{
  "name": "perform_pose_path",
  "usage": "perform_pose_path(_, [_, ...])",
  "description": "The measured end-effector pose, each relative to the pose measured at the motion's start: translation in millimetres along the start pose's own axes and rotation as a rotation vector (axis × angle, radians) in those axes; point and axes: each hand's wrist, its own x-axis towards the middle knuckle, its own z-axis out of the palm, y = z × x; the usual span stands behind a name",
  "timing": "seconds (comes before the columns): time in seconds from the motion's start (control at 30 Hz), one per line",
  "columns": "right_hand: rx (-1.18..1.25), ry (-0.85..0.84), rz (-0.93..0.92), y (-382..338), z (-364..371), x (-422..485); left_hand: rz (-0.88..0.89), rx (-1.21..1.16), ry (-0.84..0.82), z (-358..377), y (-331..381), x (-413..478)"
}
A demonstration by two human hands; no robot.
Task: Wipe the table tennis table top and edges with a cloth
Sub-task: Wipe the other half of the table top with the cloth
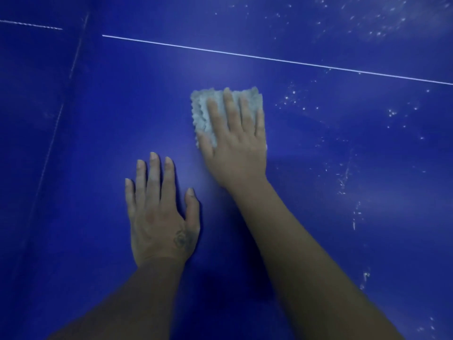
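Cloth [202, 119], nubbly pale folded square, half hidden under flat-pressed right hand [235, 148]; left hand [157, 217] spread on glossy blue counter [98, 119].

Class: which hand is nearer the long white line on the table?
Right. The right hand presses the cloth just below the white line; the left hand lies flat farther back.

Deep blue table top [98, 143], pale grey-white cloth [199, 109].
I see a thin white line [269, 58] across the blue, whitish specks [343, 177] scattered over its rt side, and a faint pale streak along the seam [52, 133] at left. Cloth pile looks nubby, one tone. Left hand [157, 217] has a dark round tattoo [181, 238] nr the thumb.
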Motion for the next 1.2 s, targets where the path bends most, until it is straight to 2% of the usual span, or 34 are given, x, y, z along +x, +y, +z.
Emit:
perform_pose_path(0.1, [-0.020, 0.072, 0.055, 38, 7, 28, -0.002, 0.004, -0.003, -1, 1, 0])
perform_pose_path(0.23, [-0.114, -0.063, 0.265, 113, -16, 14, -0.010, -0.015, -0.008, -3, 2, 0])
perform_pose_path(0.33, [-0.173, -0.060, 0.365, 124, -30, -11, -0.015, -0.023, -0.008, -3, 3, 0])
perform_pose_path(0.43, [-0.179, -0.093, 0.238, 92, -23, -9, -0.012, -0.016, -0.023, -3, 3, 1])
perform_pose_path(0.53, [-0.077, -0.177, 0.099, 72, -14, 27, -0.009, -0.009, -0.032, -3, 2, 0])
perform_pose_path(0.63, [-0.042, -0.187, 0.114, 89, -12, 64, -0.015, -0.011, -0.034, -2, 3, 0])
perform_pose_path(0.87, [-0.096, -0.198, 0.441, 187, -47, 44, -0.020, -0.037, -0.028, -3, 4, -1])
perform_pose_path(1.0, [-0.081, -0.235, 0.632, 171, -54, 30, -0.017, -0.035, -0.035, -4, 3, 0])
perform_pose_path(1.07, [-0.091, -0.236, 0.581, 145, -46, 35, -0.022, -0.032, -0.038, -4, 3, 0])
perform_pose_path(1.2, [-0.063, -0.185, 0.286, 84, -25, 29, -0.015, -0.044, -0.025, -2, 3, 0])
